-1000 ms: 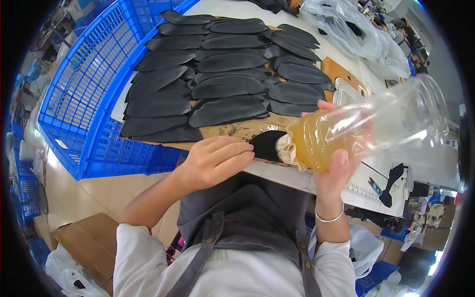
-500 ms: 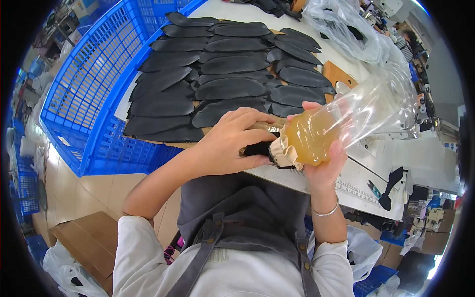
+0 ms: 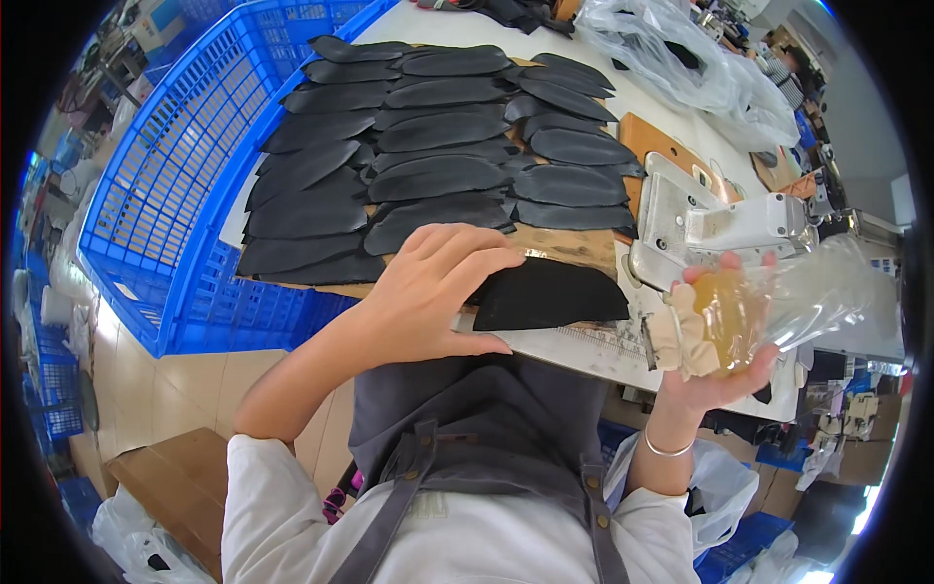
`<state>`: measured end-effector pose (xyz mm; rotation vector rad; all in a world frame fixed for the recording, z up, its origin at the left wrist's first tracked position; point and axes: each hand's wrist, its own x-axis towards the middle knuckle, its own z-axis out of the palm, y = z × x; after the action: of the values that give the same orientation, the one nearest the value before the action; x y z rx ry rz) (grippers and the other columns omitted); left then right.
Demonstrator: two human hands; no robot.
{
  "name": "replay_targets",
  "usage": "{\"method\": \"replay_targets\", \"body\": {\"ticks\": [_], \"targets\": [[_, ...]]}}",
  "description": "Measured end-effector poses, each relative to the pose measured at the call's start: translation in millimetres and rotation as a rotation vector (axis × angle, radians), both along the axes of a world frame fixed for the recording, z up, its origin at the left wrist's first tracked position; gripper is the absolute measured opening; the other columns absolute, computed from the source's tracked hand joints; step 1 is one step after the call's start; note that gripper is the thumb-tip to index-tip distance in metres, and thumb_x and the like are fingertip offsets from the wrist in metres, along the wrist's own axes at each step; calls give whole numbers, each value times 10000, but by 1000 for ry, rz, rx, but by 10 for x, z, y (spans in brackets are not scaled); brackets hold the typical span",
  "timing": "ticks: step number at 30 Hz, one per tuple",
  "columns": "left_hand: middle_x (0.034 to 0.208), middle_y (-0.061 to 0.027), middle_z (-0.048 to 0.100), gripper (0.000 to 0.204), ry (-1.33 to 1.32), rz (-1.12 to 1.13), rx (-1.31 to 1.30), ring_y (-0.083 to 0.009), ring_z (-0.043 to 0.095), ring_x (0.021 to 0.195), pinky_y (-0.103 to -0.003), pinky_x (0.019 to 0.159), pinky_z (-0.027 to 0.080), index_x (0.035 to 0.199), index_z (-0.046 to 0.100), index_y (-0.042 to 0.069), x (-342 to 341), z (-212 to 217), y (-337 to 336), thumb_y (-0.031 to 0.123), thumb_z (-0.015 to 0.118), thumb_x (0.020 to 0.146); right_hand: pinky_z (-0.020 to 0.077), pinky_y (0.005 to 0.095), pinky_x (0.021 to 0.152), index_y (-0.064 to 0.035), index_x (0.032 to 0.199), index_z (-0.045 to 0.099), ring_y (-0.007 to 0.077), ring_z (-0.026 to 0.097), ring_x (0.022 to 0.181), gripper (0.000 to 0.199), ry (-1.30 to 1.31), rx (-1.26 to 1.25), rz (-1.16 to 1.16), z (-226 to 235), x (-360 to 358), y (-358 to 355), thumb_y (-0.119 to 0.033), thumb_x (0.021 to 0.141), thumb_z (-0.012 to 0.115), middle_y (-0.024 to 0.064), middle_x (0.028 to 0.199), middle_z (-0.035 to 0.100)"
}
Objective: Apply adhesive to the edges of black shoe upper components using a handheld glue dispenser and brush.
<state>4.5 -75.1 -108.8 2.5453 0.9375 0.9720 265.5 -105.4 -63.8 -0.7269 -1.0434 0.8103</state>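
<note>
My left hand [image 3: 428, 292] rests flat on the left end of a black leaf-shaped piece [image 3: 550, 295] that lies at the near edge of the white table [image 3: 593, 346]. My right hand [image 3: 725, 375] grips a clear plastic bottle [image 3: 778, 307] with amber liquid, tipped on its side, with a beige cloth pad [image 3: 676, 336] over its mouth. The bottle is off to the right of the black piece, not touching it. Beyond my left hand, several similar black pieces [image 3: 428, 146] lie in overlapping rows on a brown board [image 3: 574, 243].
A blue plastic crate [image 3: 165, 195] stands at the left of the table. A sewing machine [image 3: 720, 219] sits behind the bottle. Clear plastic bags [image 3: 681, 58] lie at the far right. A cardboard box [image 3: 165, 477] is on the floor at lower left.
The bottle has moved right, away from the black piece. My left hand has shifted to press flat on the piece, which now lies fully uncovered on the table edge.
</note>
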Motion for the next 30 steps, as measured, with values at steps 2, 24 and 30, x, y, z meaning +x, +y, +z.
{"method": "replay_targets", "body": {"ticks": [2,24,30], "targets": [[1137,-94,528,679,-25,17,2,-284,499,1052,-390,908,360,1150,490,76,40,16,-29,375,778,612,492,415,814,-70,1395,218,350,591,920,762,84,-14,62,-128,128,-26,-563,835,375,232,1176,479],[1046,-102,574,256,216,-218,-250,-278,520,972,-361,850,412,1049,615,43,833,395,571,181,590,834,487,412,819,-79,1396,230,353,590,948,687,78,-80,-65,-287,227,-111,-493,869,381,209,1182,490],[1062,-75,575,227,151,-493,-236,-264,516,985,-364,881,402,1006,618,63,958,228,650,120,635,787,490,398,798,-84,1404,201,332,588,929,746,112,-95,-35,-347,245,-185,-535,847,406,199,1182,478]]}}
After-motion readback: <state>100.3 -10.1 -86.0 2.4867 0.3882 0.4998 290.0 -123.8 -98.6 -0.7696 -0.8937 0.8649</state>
